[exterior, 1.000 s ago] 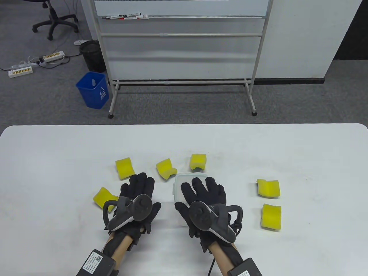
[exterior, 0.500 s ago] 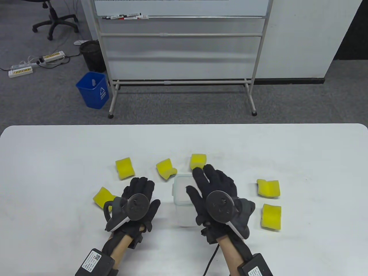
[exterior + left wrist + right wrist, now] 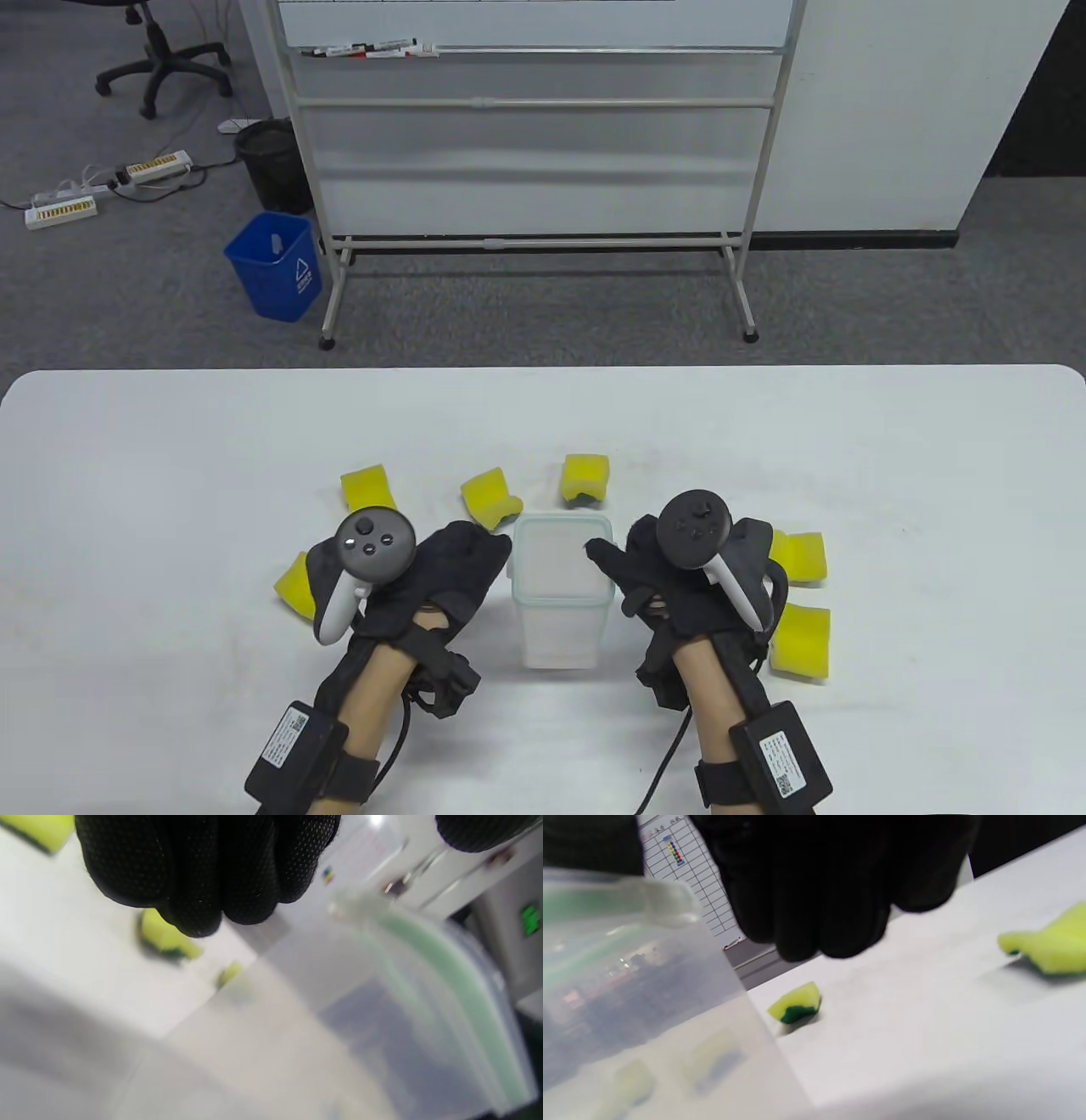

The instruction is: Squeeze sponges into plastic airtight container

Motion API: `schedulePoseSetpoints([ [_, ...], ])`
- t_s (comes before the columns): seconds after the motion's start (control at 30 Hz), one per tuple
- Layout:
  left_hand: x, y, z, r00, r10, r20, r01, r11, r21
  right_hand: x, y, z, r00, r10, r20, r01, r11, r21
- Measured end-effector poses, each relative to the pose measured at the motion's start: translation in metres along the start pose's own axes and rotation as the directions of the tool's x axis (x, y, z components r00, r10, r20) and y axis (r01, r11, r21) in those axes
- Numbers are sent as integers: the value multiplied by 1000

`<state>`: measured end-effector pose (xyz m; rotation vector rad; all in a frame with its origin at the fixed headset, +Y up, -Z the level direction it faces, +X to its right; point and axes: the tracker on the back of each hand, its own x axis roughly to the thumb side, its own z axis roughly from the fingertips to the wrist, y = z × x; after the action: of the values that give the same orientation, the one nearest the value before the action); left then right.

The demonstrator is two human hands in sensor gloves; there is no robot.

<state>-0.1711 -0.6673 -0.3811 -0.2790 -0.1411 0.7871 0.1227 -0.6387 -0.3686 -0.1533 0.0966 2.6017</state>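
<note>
A clear plastic container with a green-sealed lid on it stands at the table's front middle. My left hand is against its left side, fingers reaching to the lid's left edge. My right hand is at its right side, thumb on the lid's right edge. The left wrist view shows my fingers beside the container rim. The right wrist view shows my fingers hanging beside the container wall. Neither hand visibly grips anything. Several yellow sponges lie around: one, another, a third.
More sponges lie at the left and right, partly hidden by my hands. The white table stretches wide on both sides. A whiteboard stand is beyond the far edge.
My right hand came off the lid's top and swung to the container's right side. My left hand moved forward and right to its left side. Both wrists turned so the trackers face up.
</note>
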Motion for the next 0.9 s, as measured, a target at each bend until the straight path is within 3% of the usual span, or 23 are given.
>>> schedulePoseSetpoints([
  [0.1,6,-11,-13,997,-63,-38,60,996,-73,-7,6,-7,997,-74,-5,74,988,137],
  [0.17,6,-12,-13,999,-13,-35,13,1000,-10,-8,8,-9,993,-119,-1,118,977,176],
  [0.23,4,-13,-15,999,32,-30,-33,999,-32,-10,12,-13,984,-180,11,172,958,229],
  [0.37,-9,-16,-20,979,200,-44,-202,977,-68,-14,15,-16,963,-268,3,261,940,221],
  [0.47,-21,-22,-26,928,366,-70,-371,924,-94,-21,19,-19,934,-356,-19,351,909,223],
  [0.7,-29,-26,-28,898,430,-89,-437,894,-98,-35,32,-27,858,-508,-77,508,817,271],
  [0.77,-31,-28,-28,888,451,-90,-459,882,-112,-36,31,-26,806,-590,-46,587,786,195],
  [0.87,-35,-30,-29,846,523,-100,-532,839,-115,-33,27,-24,857,-515,-32,512,840,179],
  [0.9,-35,-30,-30,833,546,-85,-553,826,-112,-33,27,-24,850,-525,-40,523,833,179],
])
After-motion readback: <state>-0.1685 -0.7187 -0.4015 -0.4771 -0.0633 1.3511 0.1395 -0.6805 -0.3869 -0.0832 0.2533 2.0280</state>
